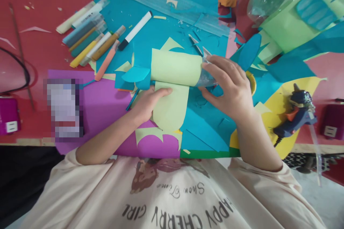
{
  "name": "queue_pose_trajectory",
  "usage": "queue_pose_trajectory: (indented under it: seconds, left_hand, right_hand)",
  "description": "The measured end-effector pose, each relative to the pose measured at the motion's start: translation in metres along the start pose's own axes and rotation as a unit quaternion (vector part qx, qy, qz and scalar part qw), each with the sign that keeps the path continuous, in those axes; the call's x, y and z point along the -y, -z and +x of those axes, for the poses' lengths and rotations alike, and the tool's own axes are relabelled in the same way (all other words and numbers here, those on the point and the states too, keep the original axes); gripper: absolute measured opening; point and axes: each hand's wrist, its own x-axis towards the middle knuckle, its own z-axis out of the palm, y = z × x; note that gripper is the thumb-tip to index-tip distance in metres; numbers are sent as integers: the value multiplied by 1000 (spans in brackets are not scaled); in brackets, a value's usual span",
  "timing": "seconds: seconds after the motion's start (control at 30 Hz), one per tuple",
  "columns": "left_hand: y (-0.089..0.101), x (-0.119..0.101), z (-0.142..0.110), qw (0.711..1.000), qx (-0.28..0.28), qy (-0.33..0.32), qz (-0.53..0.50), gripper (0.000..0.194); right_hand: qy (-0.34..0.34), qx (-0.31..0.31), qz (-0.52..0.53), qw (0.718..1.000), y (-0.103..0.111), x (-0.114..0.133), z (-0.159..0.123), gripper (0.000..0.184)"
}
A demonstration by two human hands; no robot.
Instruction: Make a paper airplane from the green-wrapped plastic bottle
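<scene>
A clear plastic bottle (206, 76) lies sideways in front of me, wrapped in pale green paper (176, 67). Its right end sits between the thumb and fingers of my right hand (228, 84), which is closed around it. Below the wrap, a rounded pale green paper flap (172, 109) extends toward me. My left hand (145, 105) pinches that flap at its left edge, thumb on top and the other fingers mostly hidden beneath. Blue paper pieces (137, 74) stick out at the bottle's left end. Scissors (197, 45) lie just beyond the bottle, partly hidden.
Several markers (88, 39) and a white marker (135, 30) lie at the upper left. A glue gun (295, 114) rests at right on yellow paper. Another clear bottle (272, 0) stands at the upper right. A blurred phone (64, 107) lies at left. Paper scraps cover the table.
</scene>
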Motion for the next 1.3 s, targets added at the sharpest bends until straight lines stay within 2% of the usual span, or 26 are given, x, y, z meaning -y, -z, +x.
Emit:
queue_pose_trajectory:
  seconds: [0.13, 0.4, 0.6, 0.77, 0.97, 1.2, 1.3]
  left_hand:
    - [-1, -1, -1, 1000, 0, -4, -17, 38]
    - [-2, -3, -2, 1000, -18, 3, -19, 41]
    - [-2, -3, -2, 999, -23, 0, -27, 40]
    - [-2, -3, -2, 999, -30, 1, -21, 40]
    - [-1, -2, -2, 1000, -27, -7, -14, 38]
    - [-2, -3, -2, 999, -34, 3, -12, 40]
    - [-1, -2, -2, 1000, -29, 3, -10, 40]
  right_hand:
    - [-22, 11, 13, 1000, 0, 0, 0, 40]
    - [5, -6, 20, 1000, 0, -2, -2, 47]
    - [3, 1, 3, 1000, 0, -2, -2, 43]
    - [12, -24, 2, 1000, -2, -2, -2, 41]
    - [-10, -9, 36, 999, -2, -2, -3, 43]
    - [-13, 13, 11, 1000, -4, -3, -5, 45]
    - [-7, 5, -2, 1000, -2, -2, -3, 41]
